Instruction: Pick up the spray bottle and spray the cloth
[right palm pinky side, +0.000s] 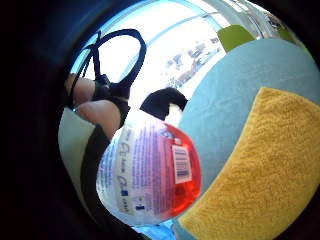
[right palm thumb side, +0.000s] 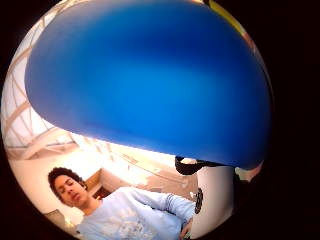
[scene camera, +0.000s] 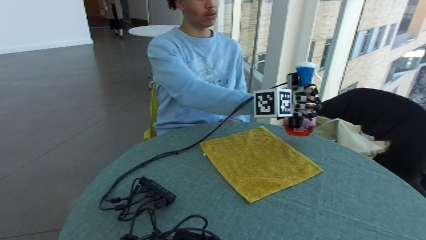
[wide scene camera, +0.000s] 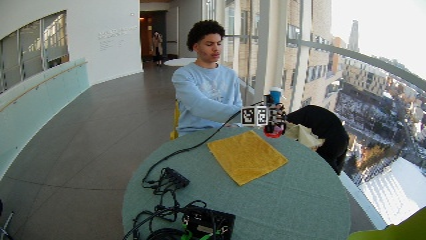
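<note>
Gloved right hand (scene camera: 303, 107), fingers wrapped round the upright spray bottle (scene camera: 303, 100), hangs over the surface's (scene camera: 346, 200) far edge; the yellow cloth (scene camera: 259, 161) lies nearer, below-left.

The outside views looked across the table (scene camera: 346, 200) toward the seated person; the palm views sat close against the bottle (right palm pinky side: 150, 170).
</note>
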